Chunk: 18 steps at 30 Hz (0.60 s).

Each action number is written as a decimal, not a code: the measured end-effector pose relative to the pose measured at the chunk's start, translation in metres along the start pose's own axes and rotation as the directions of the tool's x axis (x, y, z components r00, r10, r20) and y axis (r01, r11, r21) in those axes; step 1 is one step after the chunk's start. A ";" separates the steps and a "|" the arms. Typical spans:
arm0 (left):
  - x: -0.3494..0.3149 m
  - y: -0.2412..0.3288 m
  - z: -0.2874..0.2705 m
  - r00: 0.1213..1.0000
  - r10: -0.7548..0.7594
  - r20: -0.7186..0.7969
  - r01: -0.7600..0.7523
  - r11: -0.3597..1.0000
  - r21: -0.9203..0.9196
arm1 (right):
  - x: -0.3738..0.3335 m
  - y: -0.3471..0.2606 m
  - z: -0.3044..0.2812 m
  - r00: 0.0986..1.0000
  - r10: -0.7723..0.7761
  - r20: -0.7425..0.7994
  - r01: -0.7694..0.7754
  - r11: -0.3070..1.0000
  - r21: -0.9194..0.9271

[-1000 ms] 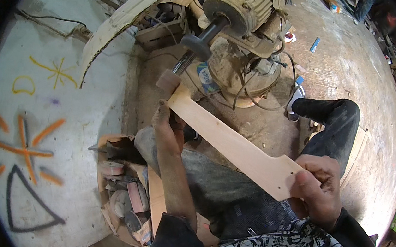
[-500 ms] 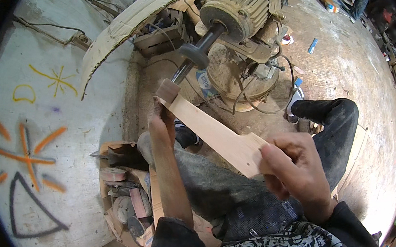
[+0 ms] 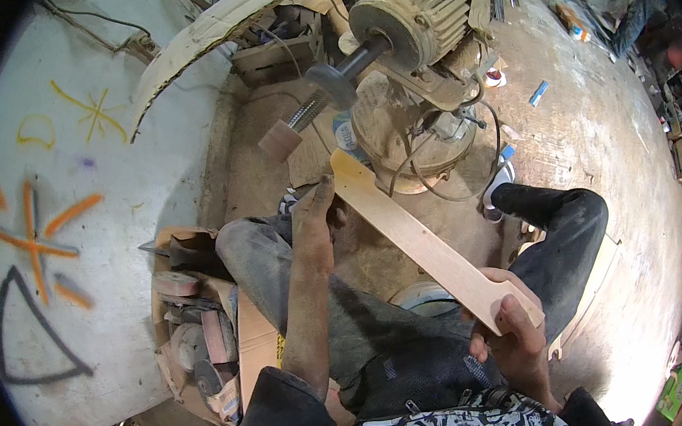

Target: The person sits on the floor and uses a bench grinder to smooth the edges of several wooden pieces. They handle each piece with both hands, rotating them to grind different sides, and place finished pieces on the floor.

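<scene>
A long flat piece of pale wood (image 3: 423,242), wider at both ends and narrow between, slants from upper left to lower right over my lap. My right hand (image 3: 520,335) is closed round its near end, with the thumb on the top face. My left hand (image 3: 316,211) has curled fingers against the left edge of the far end; part of its grip is hidden. Just beyond the far end is a brown sanding drum (image 3: 280,140) on the shaft of an electric motor (image 3: 412,18). The wood is apart from the drum.
A cardboard box (image 3: 254,338) of worn discs and blocks stands left of my legs. A curved cardboard sheet (image 3: 214,31) hangs beside the motor. Cables (image 3: 438,190) loop below the motor's round base (image 3: 399,132). A painted white wall (image 3: 106,196) rises at left.
The wood has moved away from the drum, down and right, and its faces or ends have been turned about. My left hand has shifted right, and my right hand lower.
</scene>
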<state>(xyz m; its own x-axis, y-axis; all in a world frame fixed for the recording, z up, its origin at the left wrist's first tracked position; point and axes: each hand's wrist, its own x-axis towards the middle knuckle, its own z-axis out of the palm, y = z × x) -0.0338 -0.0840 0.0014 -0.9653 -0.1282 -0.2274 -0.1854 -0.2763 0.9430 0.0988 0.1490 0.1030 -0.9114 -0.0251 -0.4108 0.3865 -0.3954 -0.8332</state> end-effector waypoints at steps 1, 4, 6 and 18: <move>0.005 -0.001 -0.003 1.000 0.005 0.006 -0.005 1.000 0.012 | 0.004 0.002 -0.001 0.998 0.008 0.059 -0.010 0.999 0.036; 0.011 0.004 -0.020 0.966 0.130 0.222 -0.113 0.989 -0.091 | 0.007 -0.006 0.007 0.995 -0.045 0.092 0.043 0.999 0.018; 0.011 0.007 -0.024 0.932 0.224 0.286 -0.182 0.969 -0.168 | 0.005 -0.016 0.016 0.997 -0.057 0.047 0.058 0.998 -0.023; 0.032 -0.003 -0.009 0.965 0.258 -0.045 -0.250 0.856 -0.452 | 0.020 -0.032 0.059 0.993 0.019 0.119 -0.027 0.998 0.064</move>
<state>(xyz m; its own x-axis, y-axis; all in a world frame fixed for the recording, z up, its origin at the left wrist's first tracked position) -0.0623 -0.0954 -0.0103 -0.9713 -0.2377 0.0132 0.1656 -0.6349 0.7546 0.0597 0.1069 0.1427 -0.9142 -0.1421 -0.3796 0.4010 -0.4524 -0.7965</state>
